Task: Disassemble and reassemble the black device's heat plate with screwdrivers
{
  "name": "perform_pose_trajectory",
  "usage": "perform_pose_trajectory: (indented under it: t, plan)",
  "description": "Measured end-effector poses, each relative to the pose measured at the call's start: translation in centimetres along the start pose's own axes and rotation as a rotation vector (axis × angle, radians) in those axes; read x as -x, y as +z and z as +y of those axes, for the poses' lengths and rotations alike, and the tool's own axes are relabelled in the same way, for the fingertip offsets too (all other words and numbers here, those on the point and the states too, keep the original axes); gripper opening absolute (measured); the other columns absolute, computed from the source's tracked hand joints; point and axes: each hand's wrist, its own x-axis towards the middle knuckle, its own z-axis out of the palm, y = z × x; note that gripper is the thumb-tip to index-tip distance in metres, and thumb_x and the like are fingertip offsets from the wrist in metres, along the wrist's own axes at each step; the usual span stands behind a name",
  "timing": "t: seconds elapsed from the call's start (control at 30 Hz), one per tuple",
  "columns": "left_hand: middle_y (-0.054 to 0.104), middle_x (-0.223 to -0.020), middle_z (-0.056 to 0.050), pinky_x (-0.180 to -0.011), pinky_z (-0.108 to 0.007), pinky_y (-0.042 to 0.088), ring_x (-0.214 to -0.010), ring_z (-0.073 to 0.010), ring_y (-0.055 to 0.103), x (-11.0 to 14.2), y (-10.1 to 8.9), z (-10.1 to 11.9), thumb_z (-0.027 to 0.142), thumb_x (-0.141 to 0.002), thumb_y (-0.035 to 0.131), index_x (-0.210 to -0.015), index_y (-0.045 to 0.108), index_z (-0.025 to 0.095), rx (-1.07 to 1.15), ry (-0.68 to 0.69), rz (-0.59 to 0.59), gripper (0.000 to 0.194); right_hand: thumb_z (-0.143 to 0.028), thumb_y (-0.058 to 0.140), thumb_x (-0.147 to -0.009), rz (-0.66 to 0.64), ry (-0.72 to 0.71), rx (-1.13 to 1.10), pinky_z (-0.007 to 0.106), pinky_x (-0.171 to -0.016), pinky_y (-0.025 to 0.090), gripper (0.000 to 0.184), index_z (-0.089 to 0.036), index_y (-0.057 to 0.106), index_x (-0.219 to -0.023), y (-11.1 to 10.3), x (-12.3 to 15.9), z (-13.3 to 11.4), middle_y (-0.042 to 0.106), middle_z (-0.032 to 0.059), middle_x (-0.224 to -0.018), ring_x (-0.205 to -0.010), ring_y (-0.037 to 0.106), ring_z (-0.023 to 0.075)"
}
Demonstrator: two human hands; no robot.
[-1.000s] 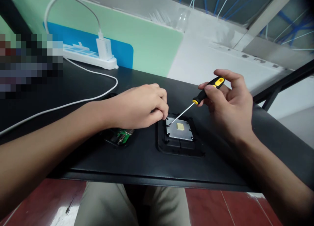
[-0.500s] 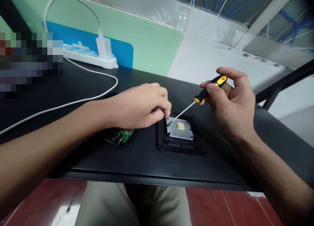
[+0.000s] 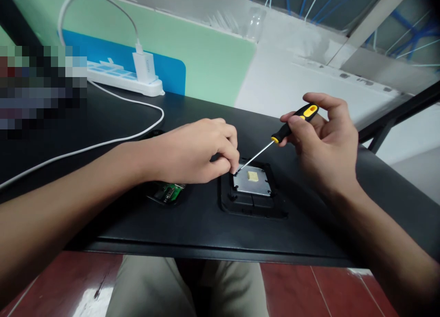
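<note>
My right hand [image 3: 325,145] is closed around a black and yellow screwdriver [image 3: 296,122], its thin shaft slanting down to the left. The shaft's tip meets the left edge of a silver metal plate [image 3: 256,188], which has a small yellowish pad [image 3: 253,176] in its middle. Under that plate lies a flat black plastic cover [image 3: 250,211]. My left hand [image 3: 209,149] is closed in a pinch right at the screwdriver tip; whatever is between its fingertips is too small to make out. Partly hidden below my left forearm is a green circuit board [image 3: 173,193] in a black case.
Everything rests on a black table [image 3: 192,230]. At the back left, a white power strip [image 3: 120,78] holds a white charger [image 3: 144,67], and a white cable [image 3: 137,136] runs across the tabletop. A clear bottle [image 3: 255,24] stands on the ledge behind.
The fingertips of my left hand have moved slightly down, closer to the screwdriver tip at the plate's edge. My right hand and the screwdriver have hardly shifted.
</note>
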Motion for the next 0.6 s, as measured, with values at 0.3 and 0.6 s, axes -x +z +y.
perform_pose_trajectory:
  t: [0.3, 0.6]
  plan:
    - [0.074, -0.108, -0.001, -0.086, -0.031, 0.047, -0.097, -0.0175, 0.064, 0.0, 0.0, 0.1, 0.012, -0.090, 0.053, -0.090, 0.083, 0.030, 0.024, 0.027, 0.004, 0.035, -0.027, 0.073, -0.091, -0.001, -0.008, 0.036, 0.041, -0.064, 0.067, 0.032, -0.035, 0.061, -0.119, 0.1, 0.1, -0.3, 0.073, -0.0044, -0.091, -0.055, 0.065, 0.0094]
    - [0.073, -0.104, -0.001, -0.089, -0.033, 0.047, -0.102, -0.0202, 0.064, 0.0, 0.2, 0.0, 0.012, -0.090, 0.051, -0.094, 0.079, 0.027, -0.039, -0.024, 0.013, 0.032, -0.029, 0.079, -0.085, 0.069, 0.004, -0.050, 0.036, -0.060, 0.065, 0.033, -0.032, 0.064, -0.114, 0.6, 0.1, -0.7, 0.075, -0.0053, -0.084, -0.053, 0.064, 0.0098]
